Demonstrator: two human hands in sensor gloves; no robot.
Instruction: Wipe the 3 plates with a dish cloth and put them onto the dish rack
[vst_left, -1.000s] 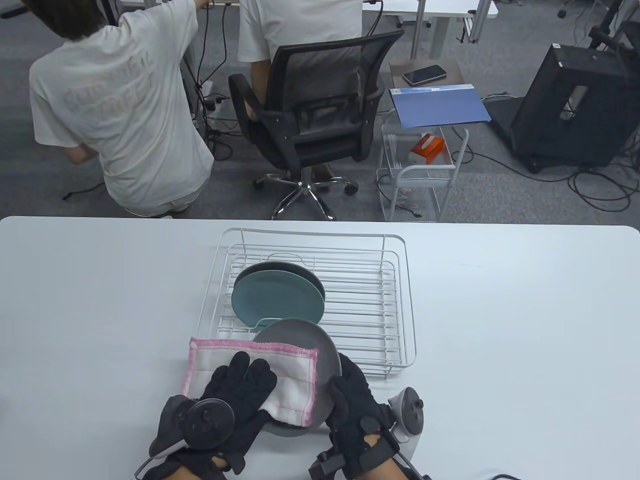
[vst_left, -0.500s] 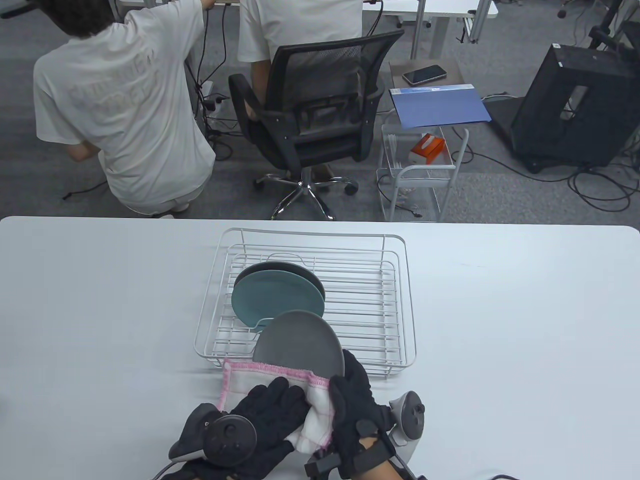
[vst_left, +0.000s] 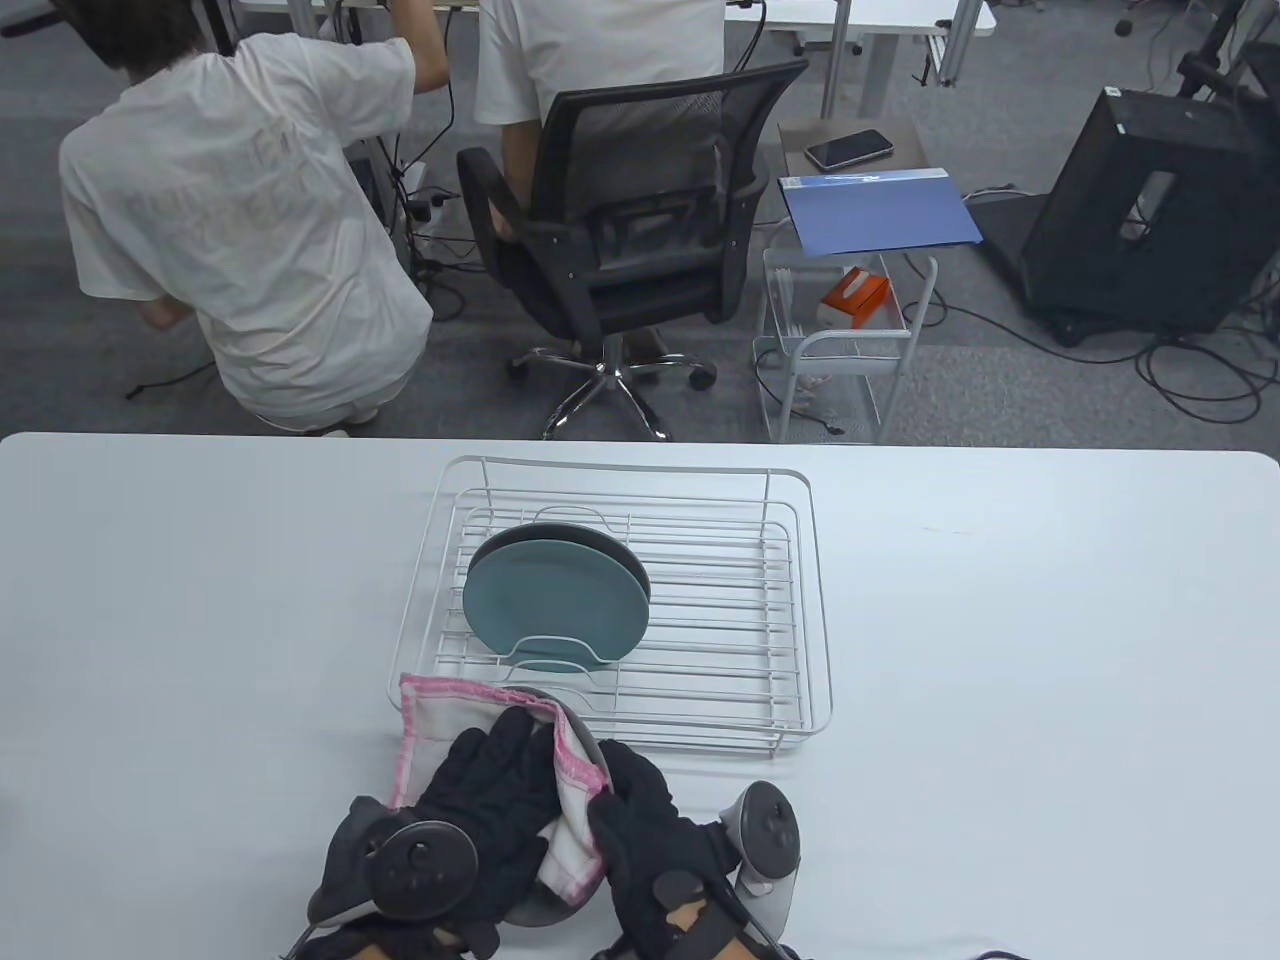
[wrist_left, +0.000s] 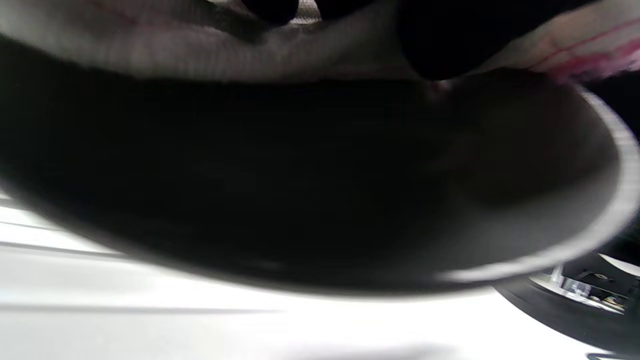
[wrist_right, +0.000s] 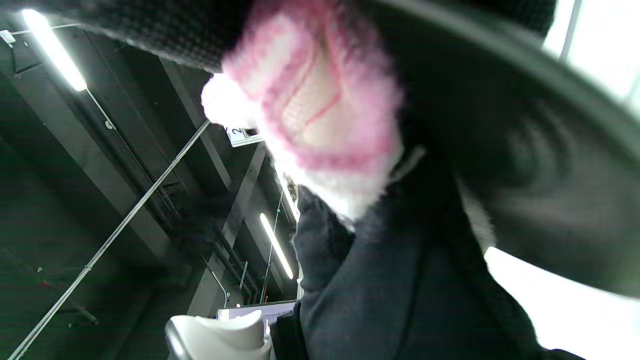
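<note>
A left hand (vst_left: 480, 800) presses a pink-edged dish cloth (vst_left: 440, 725) against a grey plate (vst_left: 582, 752) gripped at its rim by the right hand (vst_left: 640, 830), just before the dish rack (vst_left: 800, 600). Two plates (vst_left: 555, 600) stand upright in the rack.

Grey plate (vst_left: 585, 745) under pink-edged cloth (vst_left: 440, 725) (teal plate (vst_left: 550, 600) racked upright)

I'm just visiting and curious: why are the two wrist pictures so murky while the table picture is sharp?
Table view: evenly lit and sharp. Left wrist view: the grey plate sits so close that it blurs into a dark mass. Right wrist view: the dish cloth is out of focus, and the view tilts up to ceiling lights.
</note>
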